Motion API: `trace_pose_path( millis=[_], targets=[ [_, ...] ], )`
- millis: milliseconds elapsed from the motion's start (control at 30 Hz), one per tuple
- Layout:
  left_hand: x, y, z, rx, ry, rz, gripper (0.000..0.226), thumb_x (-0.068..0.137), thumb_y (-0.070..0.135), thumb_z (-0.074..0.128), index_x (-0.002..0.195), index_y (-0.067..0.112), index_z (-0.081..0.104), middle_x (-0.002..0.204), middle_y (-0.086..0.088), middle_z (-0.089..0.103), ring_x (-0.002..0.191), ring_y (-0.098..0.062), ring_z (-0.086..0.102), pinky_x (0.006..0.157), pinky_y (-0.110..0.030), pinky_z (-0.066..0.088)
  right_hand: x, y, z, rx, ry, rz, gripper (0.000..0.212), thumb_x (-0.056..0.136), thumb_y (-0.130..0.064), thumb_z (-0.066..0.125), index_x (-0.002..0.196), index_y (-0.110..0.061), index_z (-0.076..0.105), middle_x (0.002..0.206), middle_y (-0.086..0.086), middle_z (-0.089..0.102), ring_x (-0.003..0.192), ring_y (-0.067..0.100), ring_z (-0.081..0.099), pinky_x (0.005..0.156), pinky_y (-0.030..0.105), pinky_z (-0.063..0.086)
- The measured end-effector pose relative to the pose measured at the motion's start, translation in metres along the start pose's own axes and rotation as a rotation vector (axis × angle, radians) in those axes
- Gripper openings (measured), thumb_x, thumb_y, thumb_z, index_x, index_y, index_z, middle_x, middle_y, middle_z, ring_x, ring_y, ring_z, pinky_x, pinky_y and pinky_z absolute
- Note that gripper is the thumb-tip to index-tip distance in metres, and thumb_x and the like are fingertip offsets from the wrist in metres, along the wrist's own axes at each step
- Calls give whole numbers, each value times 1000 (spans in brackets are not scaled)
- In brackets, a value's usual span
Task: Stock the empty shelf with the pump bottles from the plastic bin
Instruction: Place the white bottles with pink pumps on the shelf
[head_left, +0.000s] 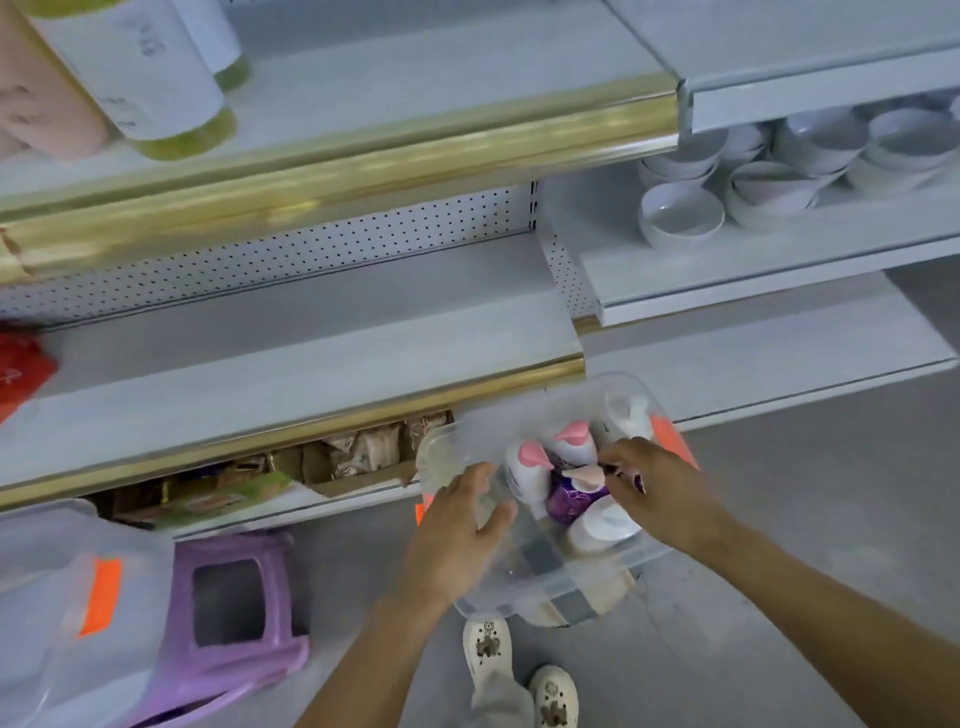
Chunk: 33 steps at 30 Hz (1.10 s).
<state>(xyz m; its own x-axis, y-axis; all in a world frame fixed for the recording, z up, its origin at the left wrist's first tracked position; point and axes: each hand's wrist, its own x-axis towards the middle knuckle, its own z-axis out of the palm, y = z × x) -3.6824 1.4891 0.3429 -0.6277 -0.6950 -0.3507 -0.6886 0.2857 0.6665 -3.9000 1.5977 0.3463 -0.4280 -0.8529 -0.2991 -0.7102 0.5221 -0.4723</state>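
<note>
A clear plastic bin (524, 410) sits low in front of the shelving, with several pump bottles in it. Two white bottles with pink pumps (530, 460) stand at its middle. A purple bottle (569, 501) lies beside them, and a white bottle (605, 525) lies nearer to me. My right hand (649, 483) reaches into the bin, fingers pinched on the purple bottle's pump. My left hand (457, 525) lies over the bin's left rim with the thumb inside. The empty shelf (291, 358), with a gold front edge, runs just above and left of the bin.
Stacked white bowls (680, 213) fill the right shelf. Tall bottles (156, 78) stand on the upper left shelf, and a red packet (21, 369) lies at the empty shelf's left end. Boxed goods (358, 452) sit underneath it. A purple stool (234, 597) and another clear bin (62, 597) stand at lower left.
</note>
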Motion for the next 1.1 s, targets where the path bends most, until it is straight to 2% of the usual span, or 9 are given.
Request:
trace_pose_path(
  millis=[267,400,467,600,767,833,900,967,1100],
  targets=[
    [58,-47,39,112,-206,-49,57,96,38,51,147,24,30,144,0,47,133,-14,45,106,-34,39,60,35,33,86,-82,202,18,85,-17,62,102,-13,59,93,1,66,92,25,62,82,36,51],
    [85,-53,68,10,-182,-106,61,95,34,56,148,22,28,146,0,42,130,-18,47,105,-28,38,96,49,49,202,-124,279,9,84,-11,61,82,-16,54,77,3,58,76,23,55,66,31,42],
    [99,-55,88,-46,-157,-161,66,94,35,58,150,22,25,147,-1,39,130,-20,47,105,-30,38,112,56,61,237,-181,280,25,84,-8,60,72,-24,46,69,-4,51,67,16,49,60,24,35],
    [131,-59,129,-177,-53,-309,74,94,37,58,153,15,20,156,-6,30,141,-23,34,115,-34,29,141,73,86,297,-283,284,20,82,-14,66,100,-16,57,92,-1,60,87,18,58,79,31,46],
    [158,-58,166,-304,92,-448,88,86,38,69,154,18,16,156,-4,28,140,-25,32,111,-35,32,166,89,104,246,-331,252,32,72,-24,74,100,-17,60,97,2,65,93,23,64,86,43,53],
    [167,-63,178,-325,155,-496,99,77,40,78,154,20,18,155,-2,31,139,-25,35,110,-36,35,173,93,111,220,-341,235,46,67,-26,81,107,-17,58,101,-2,62,97,20,61,89,39,52],
    [173,-65,184,-320,200,-536,106,70,44,82,152,24,18,153,0,35,137,-25,39,107,-37,38,176,93,117,211,-332,236,77,59,-35,86,126,-25,51,115,-4,58,105,17,57,94,34,48],
    [176,-65,191,-303,263,-572,106,67,46,83,150,27,21,149,2,41,132,-25,45,100,-36,42,177,93,126,287,-301,252,89,57,-29,90,134,-27,44,118,-5,56,106,16,56,91,27,45],
    [175,-59,203,-318,396,-627,90,64,50,80,138,31,31,129,3,56,115,-26,57,85,-37,50,181,99,143,402,-177,258,82,56,-9,90,126,-18,48,105,0,60,103,23,61,90,32,50]
  ],
)
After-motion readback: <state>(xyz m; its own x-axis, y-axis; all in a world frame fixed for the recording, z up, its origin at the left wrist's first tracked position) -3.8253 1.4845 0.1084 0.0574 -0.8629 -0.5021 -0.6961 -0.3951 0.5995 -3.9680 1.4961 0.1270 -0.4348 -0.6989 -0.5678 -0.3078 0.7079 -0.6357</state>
